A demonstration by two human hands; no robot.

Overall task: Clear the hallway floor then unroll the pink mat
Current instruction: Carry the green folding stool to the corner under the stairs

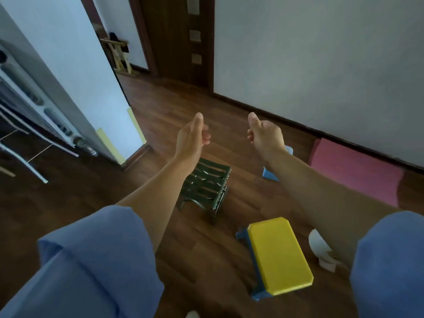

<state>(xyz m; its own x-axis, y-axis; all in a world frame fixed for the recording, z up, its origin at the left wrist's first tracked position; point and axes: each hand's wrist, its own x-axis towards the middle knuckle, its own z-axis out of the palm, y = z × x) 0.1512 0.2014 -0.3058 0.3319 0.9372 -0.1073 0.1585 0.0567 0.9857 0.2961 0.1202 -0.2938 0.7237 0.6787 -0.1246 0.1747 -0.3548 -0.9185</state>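
Note:
Both my arms are stretched out over the dark wooden hallway floor [160, 106]. My left hand [191, 136] and my right hand [263, 133] each have the thumb up and the fingers curled, holding nothing. Below my left hand a small green slatted stool [206, 187] stands on the floor. A stool with a yellow top and blue legs [278, 255] is nearer to me, on the right. The pink mat [353, 173] lies against the right wall, flattened and partly hidden by my right forearm. A light blue object [270, 174] shows from under that forearm.
A white object [319, 246] lies on the floor by my right elbow. A white radiator [34, 99] and white chair legs [34, 166] are on the left. A dark wooden door [183, 42] closes the far end, with a wooden rack [120, 56] beyond the doorway.

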